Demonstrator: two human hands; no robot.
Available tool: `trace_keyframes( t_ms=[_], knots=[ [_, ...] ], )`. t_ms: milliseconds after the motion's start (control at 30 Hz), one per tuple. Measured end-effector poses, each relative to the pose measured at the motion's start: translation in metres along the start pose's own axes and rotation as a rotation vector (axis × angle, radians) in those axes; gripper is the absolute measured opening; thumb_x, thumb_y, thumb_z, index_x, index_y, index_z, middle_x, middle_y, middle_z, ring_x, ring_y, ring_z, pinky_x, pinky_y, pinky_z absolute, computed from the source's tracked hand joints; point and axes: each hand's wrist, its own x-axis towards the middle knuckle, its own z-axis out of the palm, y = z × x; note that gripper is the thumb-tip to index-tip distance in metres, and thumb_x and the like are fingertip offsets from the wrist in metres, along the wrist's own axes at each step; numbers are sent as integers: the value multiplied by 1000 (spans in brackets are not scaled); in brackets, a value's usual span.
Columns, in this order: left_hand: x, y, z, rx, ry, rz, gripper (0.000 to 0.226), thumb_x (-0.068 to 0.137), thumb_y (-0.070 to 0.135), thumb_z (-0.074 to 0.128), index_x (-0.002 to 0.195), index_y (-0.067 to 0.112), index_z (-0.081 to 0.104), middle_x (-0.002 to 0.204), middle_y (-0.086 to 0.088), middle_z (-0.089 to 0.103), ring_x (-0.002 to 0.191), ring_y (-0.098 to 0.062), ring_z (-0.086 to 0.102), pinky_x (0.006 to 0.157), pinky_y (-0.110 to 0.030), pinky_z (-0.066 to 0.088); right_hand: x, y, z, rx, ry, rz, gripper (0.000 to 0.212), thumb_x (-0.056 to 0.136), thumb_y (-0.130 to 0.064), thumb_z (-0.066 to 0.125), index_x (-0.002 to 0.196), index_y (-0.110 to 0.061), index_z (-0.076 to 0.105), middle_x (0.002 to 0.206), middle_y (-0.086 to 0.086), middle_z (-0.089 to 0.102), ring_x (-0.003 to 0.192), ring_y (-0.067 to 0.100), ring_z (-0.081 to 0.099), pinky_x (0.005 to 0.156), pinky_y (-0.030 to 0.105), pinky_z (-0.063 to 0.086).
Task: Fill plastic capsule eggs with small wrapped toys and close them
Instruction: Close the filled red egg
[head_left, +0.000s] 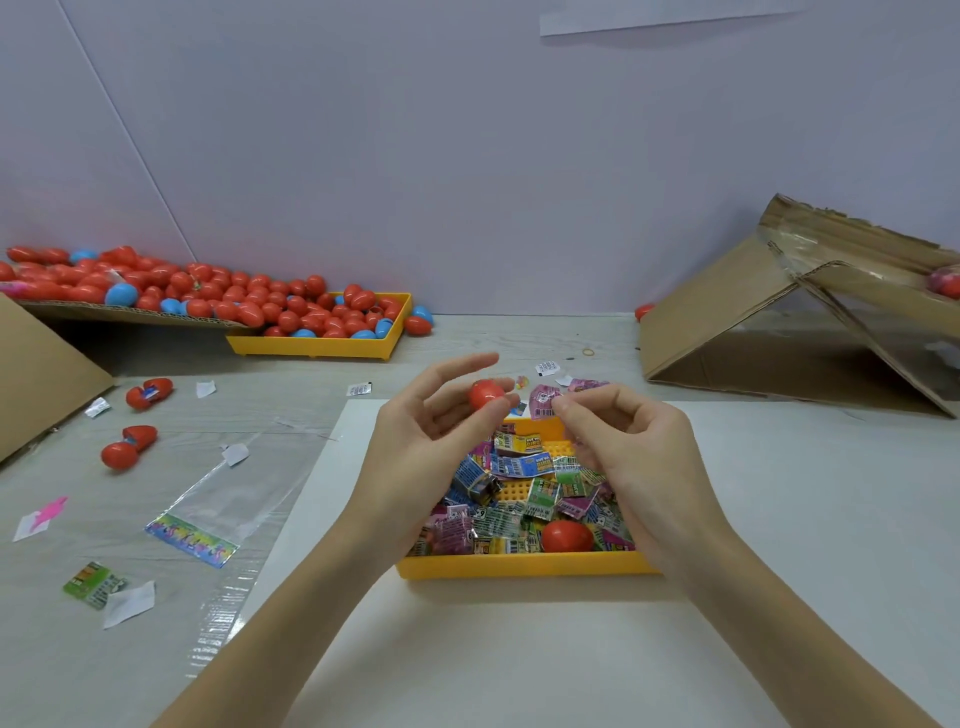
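Note:
My left hand (434, 434) holds a red capsule egg (485, 393) between thumb and fingers, above the far end of a yellow tray (524, 566). My right hand (628, 452) is just right of it, fingertips curled and pinching a pink wrapped toy (543, 401) close to the egg. The tray holds several small wrapped toys (524, 499) in green, blue, pink and yellow wrappers. A second red egg (566, 535) lies in the tray near its front edge.
A second yellow tray (311, 345) at the back left and a cardboard sheet (130, 312) carry several red and blue eggs. Two open red eggs (148, 392) (127, 447), a clear bag (218, 509) and paper scraps lie on the left. A tilted cardboard box (779, 322) stands at right.

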Motion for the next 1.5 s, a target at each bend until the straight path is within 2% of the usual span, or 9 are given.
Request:
trace_keyframes(
  t_ms=[100, 200, 433, 533, 667, 867, 1033, 1167, 1500],
  knots=[
    [-1, -2, 2, 67, -27, 81, 61, 86, 14, 76, 143, 16, 54, 120, 5, 76, 114, -13, 72, 94, -20, 55, 0, -3, 0, -3, -10, -58, 13, 91, -29, 76, 96, -17, 75, 69, 1, 72, 60, 5, 60, 56, 17, 49],
    [-4, -3, 2, 173, -62, 156, 64, 87, 9, 75, 146, 14, 51, 123, 5, 75, 117, -12, 70, 98, -24, 55, -2, -6, 2, 26, -20, -85, 29, 81, -45, 76, 95, -19, 77, 71, 3, 74, 61, 7, 61, 57, 17, 51],
    [-7, -3, 7, 385, -77, 342, 56, 87, 19, 78, 138, 13, 56, 132, 8, 68, 121, -18, 66, 99, -29, 57, -2, -5, 0, -8, -45, -93, 29, 77, -52, 76, 89, -27, 81, 70, -4, 72, 68, 4, 66, 67, 20, 55],
    [-7, -5, 7, 405, -54, 340, 46, 87, 21, 81, 128, 17, 62, 124, 8, 70, 115, -20, 68, 95, -30, 58, -2, -7, 0, -8, -33, -119, 25, 78, -51, 77, 85, -28, 81, 70, -7, 72, 66, 4, 66, 66, 16, 54],
    [-7, -7, 7, 415, -47, 315, 48, 86, 26, 79, 131, 17, 63, 121, 9, 72, 114, -16, 69, 95, -26, 57, -3, -8, -1, 5, -5, -156, 18, 84, -42, 80, 85, -25, 81, 67, -7, 72, 62, 2, 63, 63, 17, 53],
    [-8, -4, 7, 401, -48, 295, 41, 87, 27, 75, 126, 27, 64, 116, 12, 71, 112, -15, 70, 95, -24, 57, -4, -9, 0, 14, -41, -147, 19, 79, -49, 77, 84, -31, 81, 70, -4, 73, 64, 3, 64, 63, 18, 55],
    [-8, -5, 6, 483, -76, 343, 48, 87, 28, 74, 133, 16, 65, 123, 4, 71, 116, -16, 68, 96, -36, 59, -4, -6, 1, 12, -58, -115, 20, 83, -49, 77, 90, -31, 81, 78, 11, 74, 66, 14, 62, 67, 26, 56],
    [-8, -7, 5, 512, -110, 367, 54, 87, 26, 75, 138, 14, 62, 130, 1, 69, 120, -18, 66, 96, -37, 59, -3, -5, 0, 22, -48, -107, 22, 83, -48, 77, 91, -28, 81, 75, 16, 71, 63, 13, 59, 63, 23, 54],
    [-9, -6, 8, 480, -123, 404, 54, 86, 31, 76, 138, 23, 59, 132, 3, 67, 123, -14, 64, 95, -30, 59, -2, -5, -1, 6, -45, -66, 22, 79, -50, 78, 89, -30, 82, 76, 7, 76, 66, 12, 63, 66, 23, 56]
  ],
)
